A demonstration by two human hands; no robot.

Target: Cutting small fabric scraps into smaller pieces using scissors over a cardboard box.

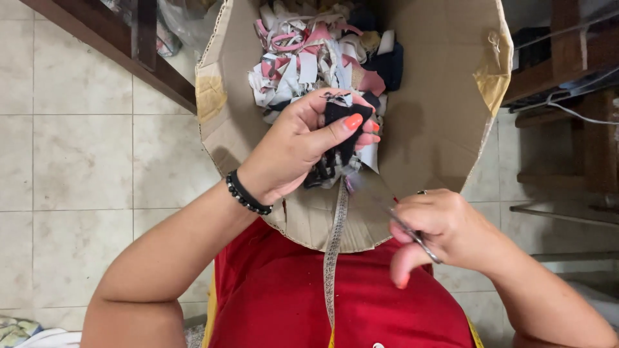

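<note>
While my left hand pinches dark fabric, my right hand grips scissors mid-cut; next snip needs alignment.

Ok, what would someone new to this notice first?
Probably the left hand at centre, with orange nails and a black bead bracelet, pinching a dark fabric piece over a cardboard box. The box holds a heap of pink, white and dark fabric scraps. Lower right, the right hand grips scissors above a red garment.

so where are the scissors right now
In the head view, the scissors sit in the right hand, lower right, just below the cardboard box.
</note>
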